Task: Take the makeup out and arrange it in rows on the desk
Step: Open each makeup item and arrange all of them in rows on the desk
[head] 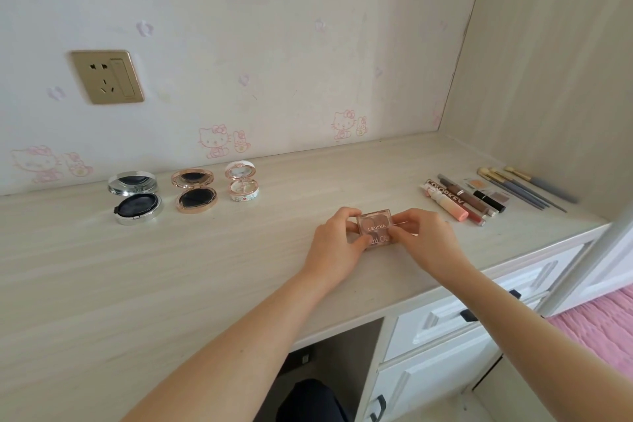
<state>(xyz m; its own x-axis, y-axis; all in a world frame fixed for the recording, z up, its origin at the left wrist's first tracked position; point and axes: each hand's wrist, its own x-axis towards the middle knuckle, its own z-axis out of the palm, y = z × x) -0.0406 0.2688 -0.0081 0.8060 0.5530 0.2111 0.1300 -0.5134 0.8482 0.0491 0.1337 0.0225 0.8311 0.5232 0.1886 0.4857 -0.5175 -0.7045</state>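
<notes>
Both sides are closed on one item: your left grip (337,233) and right grip (424,236) pinch opposite ends of the small eyeshadow palette (375,228) between thumb and fingertips. Its lid faces up, low over the bench (171,267) near the front middle; whether it touches is unclear. Holding both ends likely lets you square it or prise the lid, since the silver compact (135,197), rose-gold compact (194,193) and white compact (241,185) stand open in a row at the back left. Tubes (455,204) and brushes (527,187) lie side by side at the right, so the palette probably belongs beside the compacts.
</notes>
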